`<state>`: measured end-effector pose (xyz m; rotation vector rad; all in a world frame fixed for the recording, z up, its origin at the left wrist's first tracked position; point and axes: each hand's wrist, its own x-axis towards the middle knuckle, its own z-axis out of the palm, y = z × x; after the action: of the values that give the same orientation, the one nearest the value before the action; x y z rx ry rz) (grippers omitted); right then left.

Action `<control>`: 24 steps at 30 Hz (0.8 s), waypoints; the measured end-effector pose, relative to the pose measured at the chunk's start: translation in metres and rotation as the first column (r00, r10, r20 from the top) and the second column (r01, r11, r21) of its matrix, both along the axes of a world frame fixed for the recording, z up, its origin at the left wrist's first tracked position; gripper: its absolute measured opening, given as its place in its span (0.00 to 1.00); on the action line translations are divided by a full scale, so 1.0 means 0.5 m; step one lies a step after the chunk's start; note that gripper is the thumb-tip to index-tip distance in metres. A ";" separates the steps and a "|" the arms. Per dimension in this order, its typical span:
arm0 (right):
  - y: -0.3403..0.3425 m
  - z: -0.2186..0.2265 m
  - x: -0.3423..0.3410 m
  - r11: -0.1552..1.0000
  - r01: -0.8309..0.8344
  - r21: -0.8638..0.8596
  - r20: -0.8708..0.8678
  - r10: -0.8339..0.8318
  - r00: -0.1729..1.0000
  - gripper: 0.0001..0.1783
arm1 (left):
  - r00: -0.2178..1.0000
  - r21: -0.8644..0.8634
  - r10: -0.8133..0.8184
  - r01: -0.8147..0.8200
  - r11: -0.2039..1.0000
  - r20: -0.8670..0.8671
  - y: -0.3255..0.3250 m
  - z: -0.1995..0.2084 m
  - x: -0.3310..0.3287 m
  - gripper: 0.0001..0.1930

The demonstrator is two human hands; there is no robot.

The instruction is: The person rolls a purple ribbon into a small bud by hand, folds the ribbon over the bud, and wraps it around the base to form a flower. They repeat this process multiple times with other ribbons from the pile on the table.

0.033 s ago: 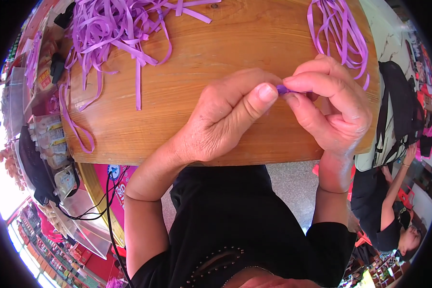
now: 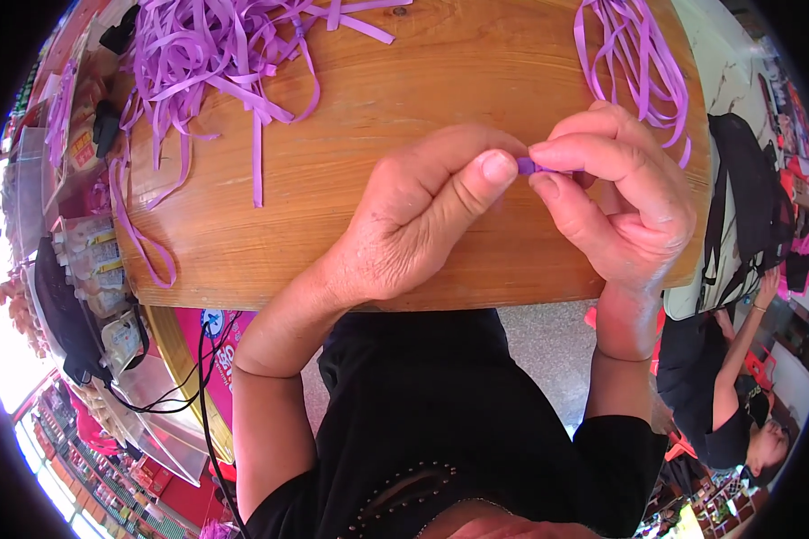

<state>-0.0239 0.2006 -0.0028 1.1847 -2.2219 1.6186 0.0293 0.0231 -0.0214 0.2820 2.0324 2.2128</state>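
Observation:
Over the right half of the wooden table (image 2: 351, 225), both my hands meet at a short piece of purple ribbon (image 2: 527, 166). My left hand (image 2: 431, 202) pinches one end between thumb and forefinger. From the other side, the thumb and forefinger of my right hand (image 2: 625, 180) close on it, the other fingers curled. A small, darker, bunched part shows between the fingertips; whether it is a knot I cannot tell. Most of this ribbon is hidden by my fingers.
A tangled heap of purple ribbons (image 2: 198, 54) lies at the table's far left, strands trailing toward me. Looped ribbons (image 2: 638, 63) lie at the far right. A black bag (image 2: 751, 198) stands right of the table. Black cables (image 2: 202, 377) hang at the left. Another person (image 2: 737, 395) is at the right.
Hardly anything differs. The ribbon between my fingertips has turned slightly, and my left thumb has shifted a little to the left. Both hands keep their pinch.

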 end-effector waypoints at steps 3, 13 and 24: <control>0.000 0.004 0.001 0.998 0.040 0.040 -0.022 -0.039 0.999 0.14 | 0.993 0.167 0.065 -0.081 0.983 0.099 0.007 -0.001 -0.002 0.09; -0.005 0.004 0.002 0.996 0.065 0.061 -0.024 -0.063 0.998 0.12 | 0.956 0.105 0.245 -0.231 0.967 -0.161 -0.002 -0.024 -0.011 0.06; 0.002 -0.009 0.000 0.986 0.021 -0.167 0.208 0.015 0.978 0.16 | 0.959 -0.013 0.202 -0.209 0.978 -0.200 -0.015 -0.012 -0.005 0.09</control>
<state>-0.0240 0.2016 -0.0075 1.0087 -2.1466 1.9679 0.0268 0.0154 -0.0274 0.3112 2.2967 2.3510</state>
